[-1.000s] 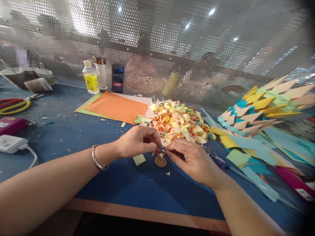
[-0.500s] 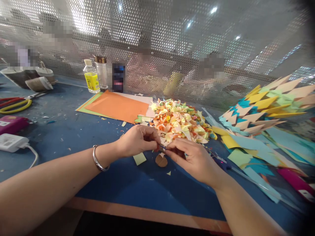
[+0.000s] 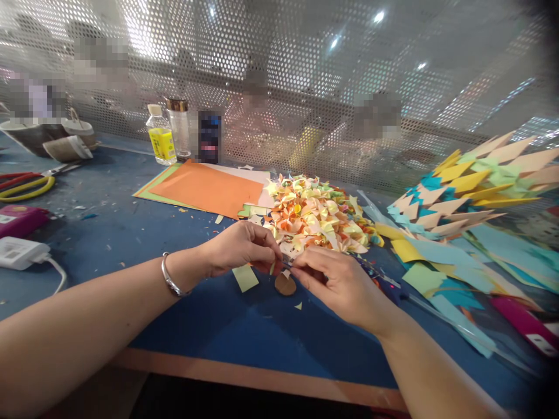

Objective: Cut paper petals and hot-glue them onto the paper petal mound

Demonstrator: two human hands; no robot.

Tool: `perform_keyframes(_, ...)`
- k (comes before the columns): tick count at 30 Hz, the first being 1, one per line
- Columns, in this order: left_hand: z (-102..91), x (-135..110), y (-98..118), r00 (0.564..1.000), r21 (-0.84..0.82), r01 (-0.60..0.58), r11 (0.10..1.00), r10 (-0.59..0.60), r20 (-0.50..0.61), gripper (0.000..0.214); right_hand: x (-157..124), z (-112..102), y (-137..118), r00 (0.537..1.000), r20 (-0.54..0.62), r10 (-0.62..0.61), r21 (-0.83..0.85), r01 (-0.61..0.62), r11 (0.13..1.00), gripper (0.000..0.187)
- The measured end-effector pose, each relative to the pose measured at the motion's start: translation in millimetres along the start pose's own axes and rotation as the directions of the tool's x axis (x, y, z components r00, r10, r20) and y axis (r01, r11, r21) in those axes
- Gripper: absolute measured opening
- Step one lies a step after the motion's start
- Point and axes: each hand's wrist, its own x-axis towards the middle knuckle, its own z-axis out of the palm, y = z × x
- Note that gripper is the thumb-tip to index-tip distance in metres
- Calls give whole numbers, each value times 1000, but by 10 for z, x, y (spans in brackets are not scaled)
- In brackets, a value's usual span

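Observation:
My left hand (image 3: 241, 249) and my right hand (image 3: 334, 282) meet fingertip to fingertip just above the blue table (image 3: 131, 233), both pinched on a small thin piece that I cannot make out. A silver bracelet sits on my left wrist. Directly below the fingertips lies a small brown round disc (image 3: 285, 284), and a pale green paper square (image 3: 245, 277) lies beside it. Right behind the hands is a heap of small folded paper flowers (image 3: 314, 212) in orange, yellow and pink.
Orange and green paper sheets (image 3: 207, 189) lie at centre left, with bottles (image 3: 161, 139) behind them. Yellow-handled scissors (image 3: 26, 187), a pink box and a white charger (image 3: 17, 253) are at far left. Piles of cut coloured paper (image 3: 471, 198) fill the right. A perforated metal screen backs the table.
Both hands have stayed pinched together over the brown disc, with only small finger movement. My left forearm has dropped slightly.

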Motion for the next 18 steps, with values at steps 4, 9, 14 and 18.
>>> perform_keyframes(4, -8, -9, 18, 999, 5, 31, 1000, -31, 8, 7, 4, 10, -10, 1000, 7, -12, -4, 12, 1000, 18)
perform_keyframes(9, -9, -25, 39, 998, 27, 51, 998, -52, 20, 9, 8, 5, -32, 999, 0, -33, -3, 33, 999, 18)
perform_keyframes(14, 6, -29, 60, 999, 50, 54, 997, -54, 2, 8, 9, -1, -32, 999, -6, -40, 1, 41, 999, 18)
perform_keyframes(18, 7, -15, 56, 1000, 54, 30, 998, -30, 1, 6, 4, 3, -23, 999, -12, -49, 1, 49, 999, 18)
